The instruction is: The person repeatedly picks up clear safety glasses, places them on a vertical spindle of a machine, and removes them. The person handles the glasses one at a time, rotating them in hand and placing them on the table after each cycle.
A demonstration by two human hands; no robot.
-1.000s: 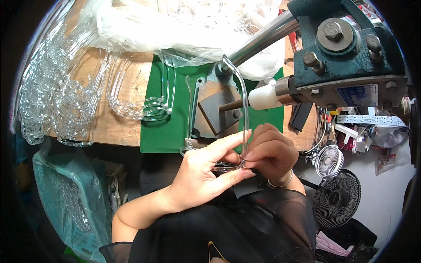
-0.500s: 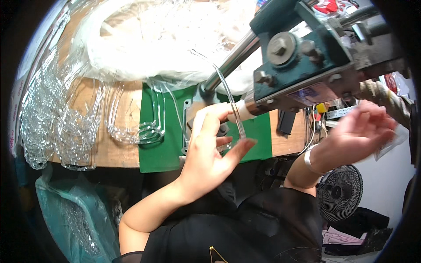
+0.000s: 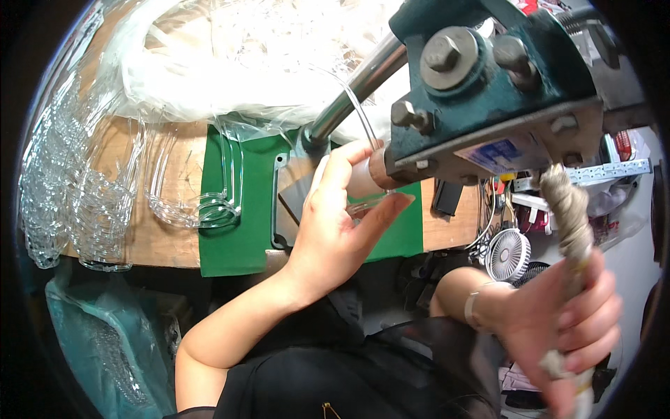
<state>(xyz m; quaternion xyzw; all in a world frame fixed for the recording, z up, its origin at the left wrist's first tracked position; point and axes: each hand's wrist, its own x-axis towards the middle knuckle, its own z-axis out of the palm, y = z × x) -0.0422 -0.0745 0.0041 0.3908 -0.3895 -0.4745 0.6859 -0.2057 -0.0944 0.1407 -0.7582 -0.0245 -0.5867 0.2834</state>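
Observation:
My left hand [image 3: 328,234] is curled around one end of a clear, bent plastic strip [image 3: 362,119]. Its fingers and thumb pinch the strip at the white and brown tip [image 3: 368,176] of a dark green hand press [image 3: 499,77]; the exact contact is partly hidden by the fingers. Down at the right, my right hand [image 3: 562,325] is wrapped around the press's lever handle [image 3: 569,216], a rod bound in beige cloth or cord. That hand is somewhat blurred.
Stacks of similar clear bent pieces [image 3: 105,188] stand at the table's left, with a few more [image 3: 195,209] near the green mat [image 3: 251,262]. A white plastic bag [image 3: 132,91] of clear parts lies behind. A steel post [image 3: 356,91], black box [image 3: 447,197] and small white fan [image 3: 507,255] are nearby.
My right hand, open beside the press before, has closed on the lever handle, which has swung down toward me. The strip has shifted up against the press tip in my left hand.

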